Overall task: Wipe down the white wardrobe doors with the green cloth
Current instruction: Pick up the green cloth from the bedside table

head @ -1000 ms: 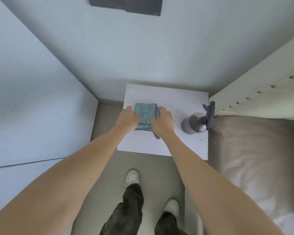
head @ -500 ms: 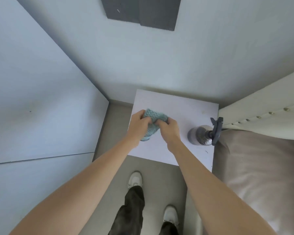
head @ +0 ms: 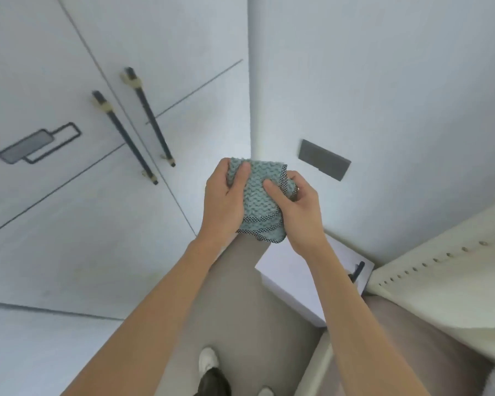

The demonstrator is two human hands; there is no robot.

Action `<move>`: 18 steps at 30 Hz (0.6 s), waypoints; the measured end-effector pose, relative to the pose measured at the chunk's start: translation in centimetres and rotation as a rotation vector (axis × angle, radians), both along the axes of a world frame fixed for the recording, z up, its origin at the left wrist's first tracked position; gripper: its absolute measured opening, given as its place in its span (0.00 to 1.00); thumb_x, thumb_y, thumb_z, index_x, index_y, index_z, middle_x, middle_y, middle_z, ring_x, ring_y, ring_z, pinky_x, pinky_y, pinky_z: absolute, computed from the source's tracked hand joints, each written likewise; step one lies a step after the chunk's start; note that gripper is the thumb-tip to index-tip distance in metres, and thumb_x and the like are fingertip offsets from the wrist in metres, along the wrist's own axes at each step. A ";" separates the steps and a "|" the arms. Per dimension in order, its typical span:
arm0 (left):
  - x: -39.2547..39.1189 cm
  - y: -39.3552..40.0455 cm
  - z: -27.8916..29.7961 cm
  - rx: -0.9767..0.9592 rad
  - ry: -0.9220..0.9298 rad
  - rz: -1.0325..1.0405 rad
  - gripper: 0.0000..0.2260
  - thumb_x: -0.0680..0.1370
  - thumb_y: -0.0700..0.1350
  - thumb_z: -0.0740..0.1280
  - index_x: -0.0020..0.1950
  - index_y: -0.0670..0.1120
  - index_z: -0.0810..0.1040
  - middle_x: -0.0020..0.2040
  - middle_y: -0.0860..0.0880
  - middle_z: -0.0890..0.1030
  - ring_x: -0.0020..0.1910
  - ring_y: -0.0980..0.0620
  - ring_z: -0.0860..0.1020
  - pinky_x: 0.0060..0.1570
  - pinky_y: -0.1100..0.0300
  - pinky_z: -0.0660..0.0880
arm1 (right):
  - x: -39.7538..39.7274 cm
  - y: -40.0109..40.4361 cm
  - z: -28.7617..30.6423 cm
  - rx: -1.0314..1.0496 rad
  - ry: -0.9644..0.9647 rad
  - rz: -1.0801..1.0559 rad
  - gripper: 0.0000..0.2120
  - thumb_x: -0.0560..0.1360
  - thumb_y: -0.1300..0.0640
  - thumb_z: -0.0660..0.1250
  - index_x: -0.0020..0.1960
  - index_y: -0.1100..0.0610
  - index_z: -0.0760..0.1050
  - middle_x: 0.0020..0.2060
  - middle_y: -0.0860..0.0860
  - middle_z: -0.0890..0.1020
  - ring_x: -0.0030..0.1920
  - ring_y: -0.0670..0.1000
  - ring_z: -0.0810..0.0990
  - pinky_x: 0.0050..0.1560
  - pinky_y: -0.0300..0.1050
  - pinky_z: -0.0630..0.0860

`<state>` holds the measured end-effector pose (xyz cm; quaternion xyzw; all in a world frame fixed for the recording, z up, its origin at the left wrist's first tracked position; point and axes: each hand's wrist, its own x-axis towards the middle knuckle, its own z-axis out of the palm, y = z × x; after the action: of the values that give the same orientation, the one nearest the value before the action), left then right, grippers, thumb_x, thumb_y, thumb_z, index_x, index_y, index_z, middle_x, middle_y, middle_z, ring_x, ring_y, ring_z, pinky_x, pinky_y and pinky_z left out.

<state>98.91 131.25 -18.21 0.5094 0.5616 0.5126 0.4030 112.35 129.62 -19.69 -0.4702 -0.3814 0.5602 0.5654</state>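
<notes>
On your far left are the white wardrobe doors (head: 69,195), flat and shut. Two long dark handles (head: 139,125) stand side by side where the doors meet, so each door has one to pull. You are not touching the doors yet, so the wiping has not begun.

Next comes your left hand (head: 223,198). It grips the left side of the green cloth (head: 257,195), with the thumb pressed on top. The cloth is up in the air in front of you, near the corner where the doors meet the wall. It is folded into a thick pad, most likely so it fits your palm and gives a flat face to rub with.

Your right hand (head: 296,207) pinches the right side of the cloth, thumb on top too. Two hands keep the folds from falling open.

Down on the right is a small white table (head: 292,278), with a dark sprayer top (head: 357,271) peeking out behind your arm.
</notes>
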 end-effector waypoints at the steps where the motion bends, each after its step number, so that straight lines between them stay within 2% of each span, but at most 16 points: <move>1: -2.2 -1.6 3.1 0.063 -0.004 0.074 0.14 0.86 0.49 0.65 0.46 0.41 0.73 0.40 0.46 0.77 0.40 0.55 0.75 0.44 0.54 0.75 | -2.3 -0.8 3.1 0.047 0.033 0.042 0.05 0.78 0.61 0.73 0.53 0.60 0.80 0.51 0.62 0.86 0.52 0.61 0.85 0.55 0.59 0.83; 3: -5.9 -4.3 7.9 0.165 -0.009 0.187 0.14 0.86 0.50 0.64 0.45 0.42 0.74 0.40 0.47 0.78 0.41 0.54 0.76 0.45 0.53 0.76 | -6.1 -2.5 7.9 0.114 0.112 0.116 0.06 0.77 0.63 0.74 0.53 0.61 0.81 0.50 0.62 0.85 0.51 0.60 0.85 0.54 0.58 0.83; 5: -10.2 -7.7 12.1 0.271 0.017 0.297 0.16 0.86 0.51 0.65 0.46 0.40 0.74 0.40 0.43 0.78 0.40 0.52 0.76 0.42 0.48 0.76 | -10.2 -4.8 12.6 0.156 0.175 0.215 0.06 0.74 0.65 0.75 0.50 0.62 0.82 0.48 0.62 0.85 0.49 0.60 0.85 0.53 0.58 0.83; 6: -12.4 -9.7 14.1 0.332 0.055 0.348 0.16 0.86 0.51 0.65 0.44 0.41 0.73 0.38 0.44 0.77 0.38 0.53 0.74 0.40 0.49 0.75 | -12.2 -6.1 14.7 0.183 0.193 0.263 0.06 0.72 0.65 0.76 0.49 0.61 0.83 0.47 0.61 0.86 0.48 0.60 0.85 0.51 0.58 0.83; 8: -16.0 -14.0 17.5 0.434 0.123 0.429 0.13 0.86 0.49 0.65 0.43 0.47 0.74 0.34 0.52 0.75 0.34 0.58 0.72 0.37 0.58 0.72 | -16.0 -8.8 18.4 0.239 0.219 0.356 0.07 0.70 0.64 0.76 0.47 0.60 0.84 0.46 0.60 0.86 0.48 0.59 0.86 0.50 0.56 0.83; 10: -19.6 -18.8 20.8 0.518 0.161 0.507 0.10 0.86 0.48 0.64 0.45 0.52 0.75 0.35 0.57 0.77 0.34 0.59 0.74 0.35 0.64 0.71 | -20.0 -12.0 21.8 0.320 0.221 0.425 0.07 0.70 0.63 0.75 0.49 0.60 0.85 0.47 0.59 0.87 0.48 0.58 0.86 0.49 0.53 0.83; 12: -23.8 -24.1 24.0 0.593 0.174 0.584 0.08 0.86 0.48 0.64 0.47 0.53 0.77 0.37 0.59 0.80 0.36 0.61 0.77 0.37 0.64 0.74 | -24.4 -15.9 24.9 0.430 0.172 0.476 0.05 0.73 0.63 0.74 0.49 0.59 0.85 0.45 0.56 0.87 0.46 0.55 0.86 0.47 0.49 0.83; 15: -31.1 -32.5 28.7 0.658 0.159 0.701 0.08 0.84 0.49 0.68 0.45 0.53 0.80 0.35 0.56 0.82 0.35 0.58 0.79 0.36 0.59 0.77 | -32.2 -22.7 29.1 0.593 0.147 0.502 0.06 0.72 0.63 0.76 0.49 0.57 0.84 0.42 0.55 0.88 0.43 0.53 0.87 0.44 0.48 0.84; 18: -37.7 -40.7 32.8 0.701 0.090 0.758 0.07 0.81 0.47 0.73 0.43 0.48 0.84 0.34 0.53 0.83 0.33 0.56 0.81 0.34 0.60 0.78 | -40.1 -29.7 32.4 0.718 0.184 0.502 0.08 0.72 0.64 0.77 0.50 0.55 0.83 0.42 0.52 0.88 0.43 0.50 0.86 0.45 0.44 0.83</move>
<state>61.21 90.52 14.60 0.3962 0.5181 0.7574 -0.0304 72.25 99.95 12.70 -0.0850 -0.6023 0.5516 0.5708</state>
